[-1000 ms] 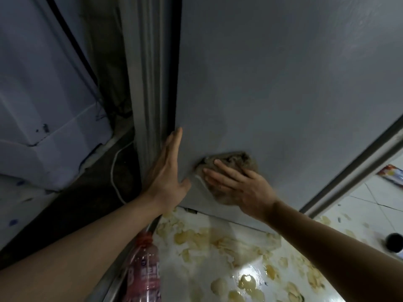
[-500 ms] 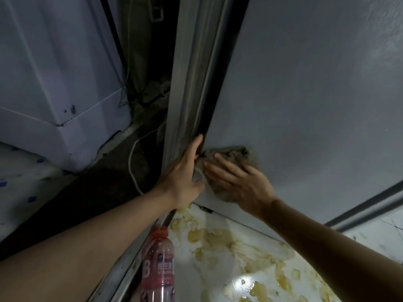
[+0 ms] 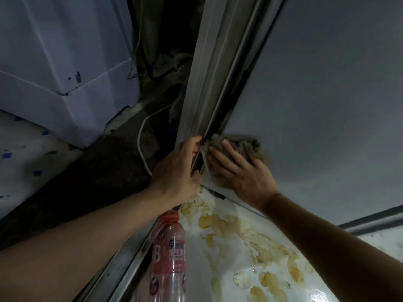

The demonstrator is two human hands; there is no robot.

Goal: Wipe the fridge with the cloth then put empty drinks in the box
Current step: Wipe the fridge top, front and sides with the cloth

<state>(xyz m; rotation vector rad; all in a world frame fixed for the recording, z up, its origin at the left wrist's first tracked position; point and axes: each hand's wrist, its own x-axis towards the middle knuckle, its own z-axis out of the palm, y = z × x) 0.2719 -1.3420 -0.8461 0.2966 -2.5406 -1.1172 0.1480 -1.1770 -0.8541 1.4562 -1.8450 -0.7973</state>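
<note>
A brownish cloth (image 3: 236, 149) lies pressed flat against the grey fridge door (image 3: 327, 105) near its lower left corner, under the straight, spread fingers of the right hand (image 3: 242, 175). Just left of the cloth, the left hand (image 3: 176, 168) curls around the door's edge, gripping it. Below the door, a clear drink bottle (image 3: 169, 256) with a pink label stands beside a stained white surface (image 3: 250, 247).

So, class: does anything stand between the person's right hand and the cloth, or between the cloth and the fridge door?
Nothing visible does. The right hand lies flat on the cloth, pressing it against the fridge door. The left hand grips the door's edge beside it, not in the way.
</note>
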